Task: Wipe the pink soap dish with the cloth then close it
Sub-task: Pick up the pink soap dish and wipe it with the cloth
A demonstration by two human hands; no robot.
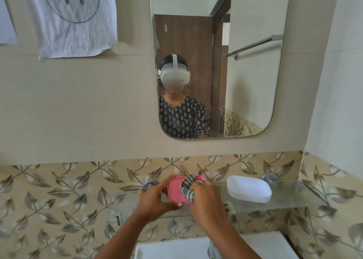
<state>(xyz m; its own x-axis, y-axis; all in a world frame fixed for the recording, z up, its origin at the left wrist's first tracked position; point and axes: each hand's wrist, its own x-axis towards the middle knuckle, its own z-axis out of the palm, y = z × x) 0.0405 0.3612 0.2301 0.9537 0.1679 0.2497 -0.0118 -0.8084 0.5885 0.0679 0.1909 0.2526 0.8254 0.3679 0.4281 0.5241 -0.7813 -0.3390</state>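
Observation:
The pink soap dish point(174, 189) is held up in front of the glass shelf point(294, 197), tilted toward me. My left hand point(155, 198) grips it by its left and lower edges. My right hand point(206, 197) holds a grey-and-white striped cloth point(187, 186) pressed against the dish's right part. The cloth covers the right side of the dish, so I cannot see whether the dish is open there.
A white soap dish lid or box point(249, 189) lies on the glass shelf to the right. A mirror point(216, 62) hangs above, a white sink point(176, 249) with a chrome tap point(213, 249) lies below. A white cloth point(72, 19) hangs top left.

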